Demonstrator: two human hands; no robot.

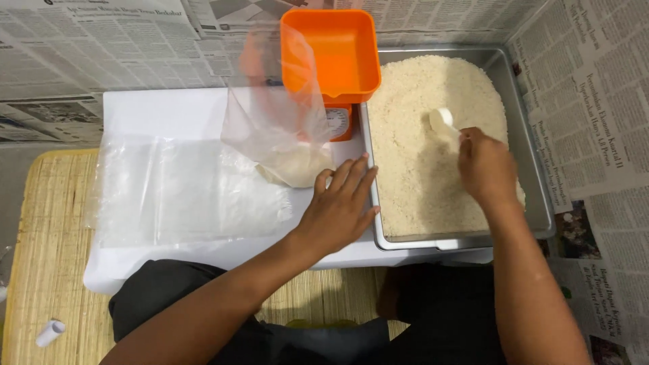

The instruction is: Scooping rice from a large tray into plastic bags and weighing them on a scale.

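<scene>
A metal tray full of white rice lies at the right. My right hand is over the rice, gripping a white scoop whose bowl rests in the grains. My left hand lies flat with fingers spread on the white tabletop, at the tray's left edge. Just beyond its fingertips stands a clear plastic bag with some rice at the bottom, leaning against an orange scale.
Flat clear plastic bags lie spread on the white surface at the left. Newspaper covers the floor and walls around. A woven mat lies underneath, with a small white roll at the lower left.
</scene>
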